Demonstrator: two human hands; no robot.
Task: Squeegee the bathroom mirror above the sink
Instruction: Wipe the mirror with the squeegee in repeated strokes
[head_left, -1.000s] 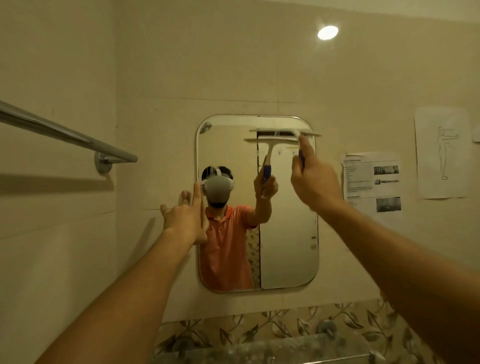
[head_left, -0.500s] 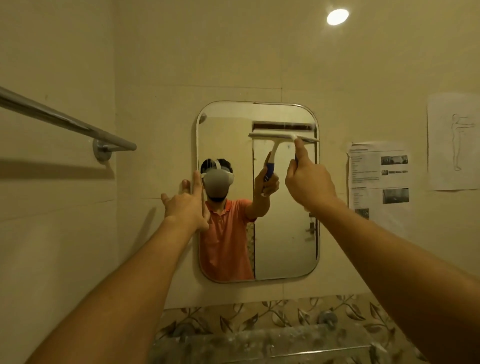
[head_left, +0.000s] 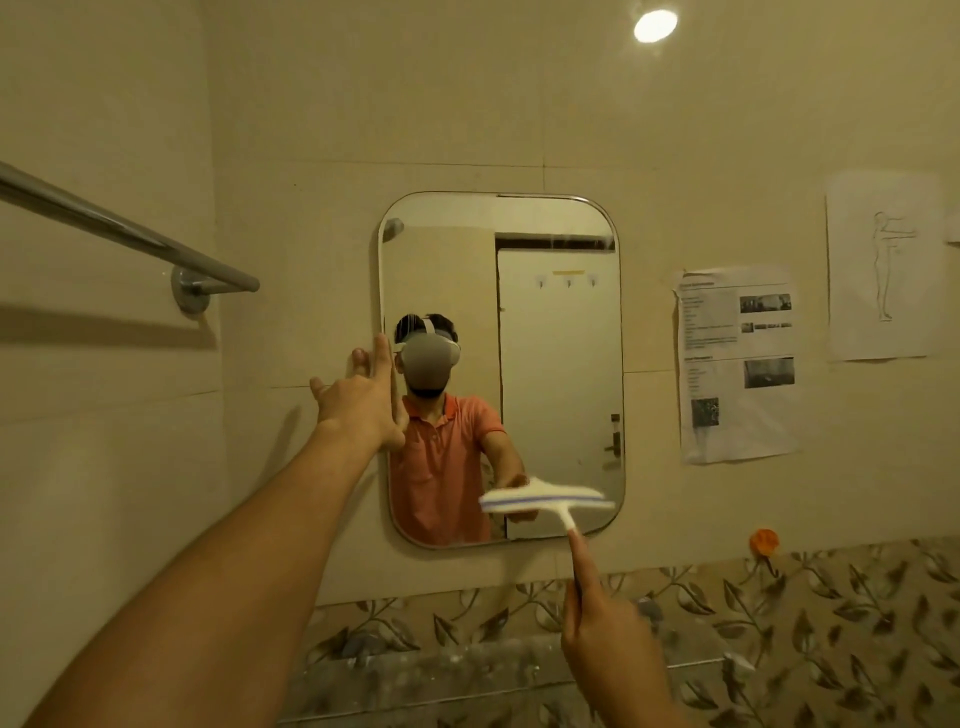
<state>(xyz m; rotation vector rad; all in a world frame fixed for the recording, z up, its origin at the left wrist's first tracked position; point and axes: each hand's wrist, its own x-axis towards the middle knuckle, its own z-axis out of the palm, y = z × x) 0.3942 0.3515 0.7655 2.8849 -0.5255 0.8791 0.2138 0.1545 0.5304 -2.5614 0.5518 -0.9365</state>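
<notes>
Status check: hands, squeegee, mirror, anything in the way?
Left hand flat at left edge of mirror. Right hand grips squeegee, blade low on the right. Nothing seen in the way.

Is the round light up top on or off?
On. The round light glows bright white, much brighter than the surface around it.

Glossy glass mirror (head_left: 558, 364), polished metal towel rail (head_left: 130, 234), matt paper sheets (head_left: 737, 364), and a seemingly plastic squeegee (head_left: 545, 500).
</notes>
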